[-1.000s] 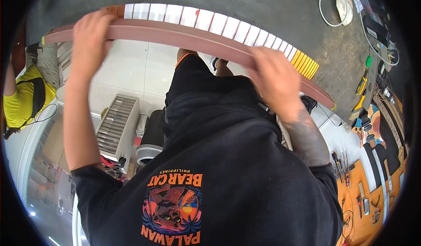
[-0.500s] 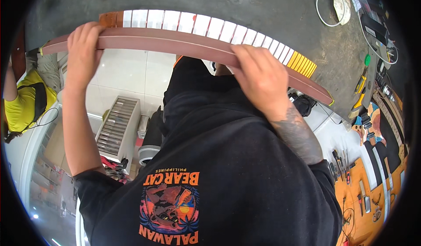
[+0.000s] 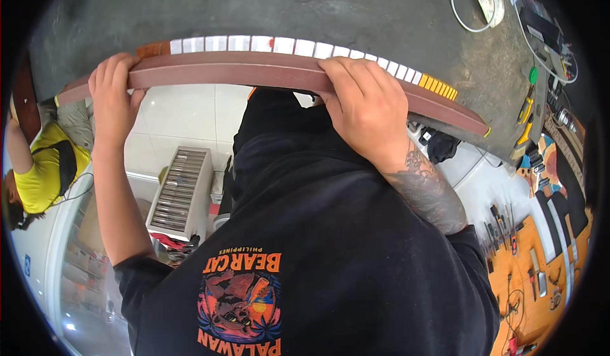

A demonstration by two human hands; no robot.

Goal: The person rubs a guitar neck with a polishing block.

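A long, straight reddish-brown bar (image 3: pixel 229 70) lies across the near edge of the bench, looking curved through the lens. My left hand (image 3: pixel 113 102) grips it near its left end, fingers over the top and thumb below. Right of the middle, my right hand (image 3: pixel 372 111) is closed over it the same way. Just behind the bar shows what looks like a guitar fretboard (image 3: pixel 239 43), covered in white tape pieces between thin frets. Yellow tape (image 3: pixel 438 87) covers its right end, and bare orange-brown wood (image 3: pixel 154 48) shows at its left. The bar hides its near side.
On the dark bench (image 3: pixel 210 6), a white cable (image 3: pixel 454 6) loops at the far right. Yellow-handled cutters (image 3: pixel 525 118) lie near the right edge. A tool board (image 3: pixel 518 261) holds several hand tools. A slotted box (image 3: pixel 181 188) stands below left. Another person's yellow shirt (image 3: pixel 54 172) shows far left.
Both hands, still on the bar, have shifted it over the taped fretboard, so a narrower strip shows behind it. The whole view has also shifted slightly.
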